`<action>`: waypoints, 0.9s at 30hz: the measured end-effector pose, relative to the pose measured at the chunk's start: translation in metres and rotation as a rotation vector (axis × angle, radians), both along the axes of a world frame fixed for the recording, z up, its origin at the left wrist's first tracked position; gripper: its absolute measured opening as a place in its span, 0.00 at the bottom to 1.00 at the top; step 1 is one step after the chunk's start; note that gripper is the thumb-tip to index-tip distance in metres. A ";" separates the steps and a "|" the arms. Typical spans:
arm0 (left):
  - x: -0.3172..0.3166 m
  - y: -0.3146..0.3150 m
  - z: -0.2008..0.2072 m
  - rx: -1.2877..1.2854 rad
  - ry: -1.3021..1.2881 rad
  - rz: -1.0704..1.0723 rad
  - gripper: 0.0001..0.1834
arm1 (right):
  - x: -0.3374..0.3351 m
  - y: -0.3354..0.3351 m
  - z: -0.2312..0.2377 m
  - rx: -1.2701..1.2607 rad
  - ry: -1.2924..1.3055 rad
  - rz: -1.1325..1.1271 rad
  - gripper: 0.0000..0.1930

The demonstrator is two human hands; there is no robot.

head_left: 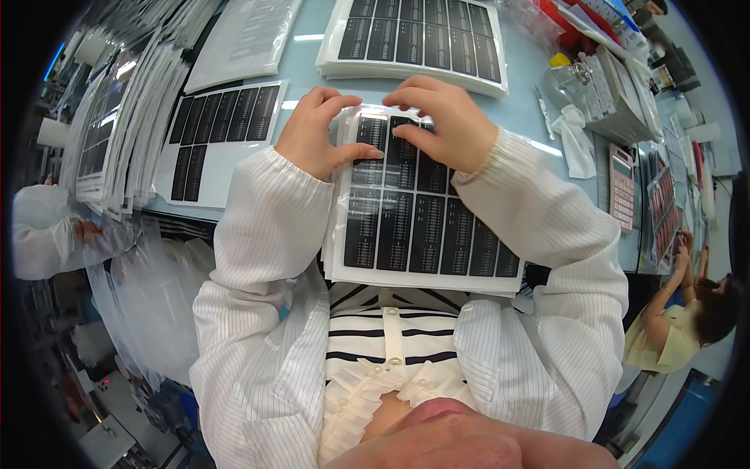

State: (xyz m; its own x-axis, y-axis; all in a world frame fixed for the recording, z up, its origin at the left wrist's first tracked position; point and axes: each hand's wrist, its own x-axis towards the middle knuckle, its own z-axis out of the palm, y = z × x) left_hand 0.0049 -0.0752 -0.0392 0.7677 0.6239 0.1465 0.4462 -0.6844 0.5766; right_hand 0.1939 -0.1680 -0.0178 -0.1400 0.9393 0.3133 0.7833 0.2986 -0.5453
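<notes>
A stack of white sheets printed with rows of black rectangular labels (424,234) lies in front of me at the table's near edge. Shiny clear film shows along the stack's left and upper edges. My left hand (312,134) rests at its upper left, thumb lying on the top sheet and the other fingers bent apart from it near the far edge. Over the upper part of the same sheet is my right hand (451,123), with thumb and forefinger curved and a gap between them. Neither hand visibly grips anything, though some fingertips are partly hidden.
Another pile of label sheets (414,45) lies farther back. At left are a partly filled label sheet (223,129), a white plastic-wrapped pack (244,39) and tall sheet stacks (125,129). A pink calculator (622,187), white cloth (575,141) and pen (543,112) lie right. Co-workers sit on both sides.
</notes>
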 end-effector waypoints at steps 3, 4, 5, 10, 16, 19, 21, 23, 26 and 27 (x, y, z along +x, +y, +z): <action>-0.001 0.001 0.002 -0.027 0.046 0.018 0.35 | -0.010 0.012 -0.018 0.010 0.020 0.001 0.16; -0.001 0.002 0.003 -0.017 0.041 0.005 0.35 | -0.012 0.015 -0.022 0.014 0.025 -0.006 0.16; -0.001 0.002 0.003 -0.011 0.036 -0.008 0.35 | -0.013 0.018 -0.026 -0.002 0.029 -0.021 0.16; 0.001 0.003 0.003 0.014 0.072 0.005 0.36 | -0.012 0.029 -0.034 -0.038 0.085 -0.016 0.16; 0.000 0.001 -0.004 0.089 0.039 0.047 0.37 | -0.007 0.035 -0.043 -0.077 0.164 -0.039 0.18; 0.000 -0.003 -0.009 0.152 -0.020 0.058 0.35 | -0.007 0.036 -0.045 -0.066 0.153 -0.056 0.18; 0.000 -0.005 -0.011 0.209 -0.086 0.042 0.33 | -0.010 0.035 -0.042 -0.072 0.150 -0.052 0.18; -0.001 -0.007 -0.012 0.178 -0.062 0.042 0.31 | -0.014 0.033 -0.037 -0.120 0.145 -0.104 0.13; 0.001 -0.005 -0.009 0.216 -0.143 -0.036 0.30 | -0.014 0.029 -0.027 -0.009 0.113 -0.038 0.14; 0.001 -0.005 -0.008 0.212 -0.139 -0.035 0.30 | -0.015 0.028 -0.026 0.051 0.132 -0.031 0.14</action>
